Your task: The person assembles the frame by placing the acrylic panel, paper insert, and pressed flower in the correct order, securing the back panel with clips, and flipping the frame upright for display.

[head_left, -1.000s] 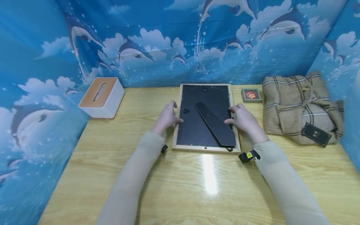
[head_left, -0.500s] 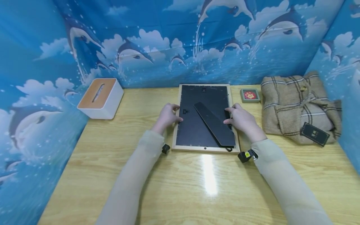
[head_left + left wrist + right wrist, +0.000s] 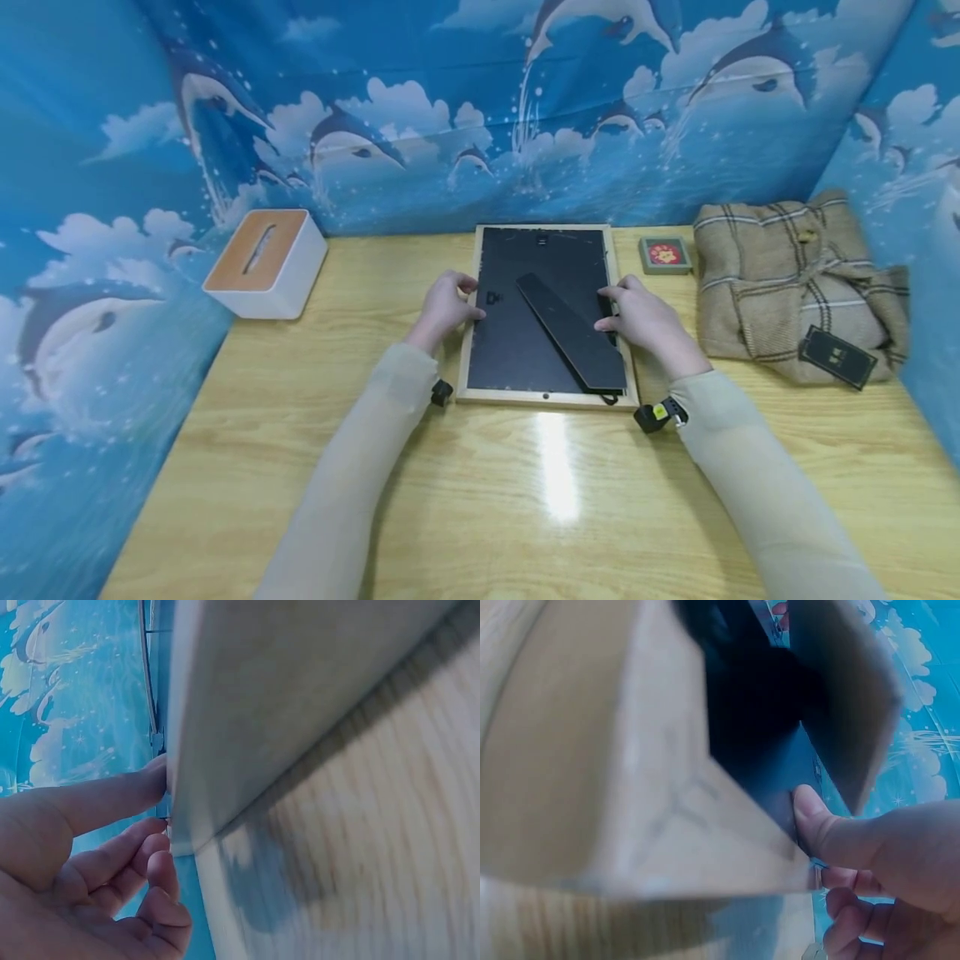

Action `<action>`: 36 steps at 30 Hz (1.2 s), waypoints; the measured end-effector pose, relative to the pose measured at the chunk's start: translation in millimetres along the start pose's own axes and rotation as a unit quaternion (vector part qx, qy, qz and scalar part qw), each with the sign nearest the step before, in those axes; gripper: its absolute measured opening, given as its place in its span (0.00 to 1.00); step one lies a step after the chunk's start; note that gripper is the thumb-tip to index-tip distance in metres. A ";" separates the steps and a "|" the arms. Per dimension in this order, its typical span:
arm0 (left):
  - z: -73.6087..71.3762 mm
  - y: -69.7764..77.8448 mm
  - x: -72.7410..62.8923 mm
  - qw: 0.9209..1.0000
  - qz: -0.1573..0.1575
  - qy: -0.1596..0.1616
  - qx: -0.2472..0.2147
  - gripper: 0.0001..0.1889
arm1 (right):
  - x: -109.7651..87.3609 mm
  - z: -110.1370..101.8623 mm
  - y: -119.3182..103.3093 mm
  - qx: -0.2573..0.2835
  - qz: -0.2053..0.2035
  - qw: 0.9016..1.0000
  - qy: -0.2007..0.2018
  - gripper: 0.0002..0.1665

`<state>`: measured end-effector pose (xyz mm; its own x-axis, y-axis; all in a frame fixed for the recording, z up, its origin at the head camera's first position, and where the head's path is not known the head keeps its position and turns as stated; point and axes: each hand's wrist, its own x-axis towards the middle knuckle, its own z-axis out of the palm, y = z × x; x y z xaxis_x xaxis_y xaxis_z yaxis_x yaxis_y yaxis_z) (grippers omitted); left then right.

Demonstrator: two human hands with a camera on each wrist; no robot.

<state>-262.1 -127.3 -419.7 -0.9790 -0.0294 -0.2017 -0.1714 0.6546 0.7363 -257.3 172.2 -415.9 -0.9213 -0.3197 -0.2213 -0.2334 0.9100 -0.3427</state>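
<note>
Head view, near to far: wood-grain table (image 3: 450,500) supports the picture frame (image 3: 510,346), lying back side up between the two hands. Left hand (image 3: 442,308) grips the left rail, thumb on top, fingers curled at the outer side. Right hand (image 3: 645,318) grips the right rail opposite, thumb at the backing edge. Support leg (image 3: 573,333) slants across the backing near the right thumb. Beyond: plaid cloth (image 3: 772,308), tissue box (image 3: 288,279), small square box (image 3: 665,256), dolphin-print backdrop (image 3: 442,108).
</note>
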 end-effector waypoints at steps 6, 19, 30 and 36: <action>2.3 4.7 -0.9 0.998 0.028 -0.016 0.047 0.19 | 0.5 0.8 -1.3 0.003 0.004 1.000 0.000 0.38; 0.7 -3.0 2.2 0.994 0.025 0.011 0.110 0.30 | -0.6 0.2 -1.0 0.011 0.013 1.000 -0.002 0.39; 0.7 0.9 -2.0 0.983 0.028 -0.008 0.180 0.25 | -1.7 0.1 0.2 0.012 0.011 1.000 0.002 0.40; 0.5 6.4 0.0 0.965 0.035 -0.027 0.260 0.25 | -2.2 -1.2 -0.5 0.012 0.009 1.000 -0.004 0.39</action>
<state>-263.1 -122.8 -415.3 -0.9763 0.0588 -0.2081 -0.0132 0.9444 0.3287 -255.5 172.7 -414.2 -0.9229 -0.3061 -0.2338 -0.2101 0.9088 -0.3605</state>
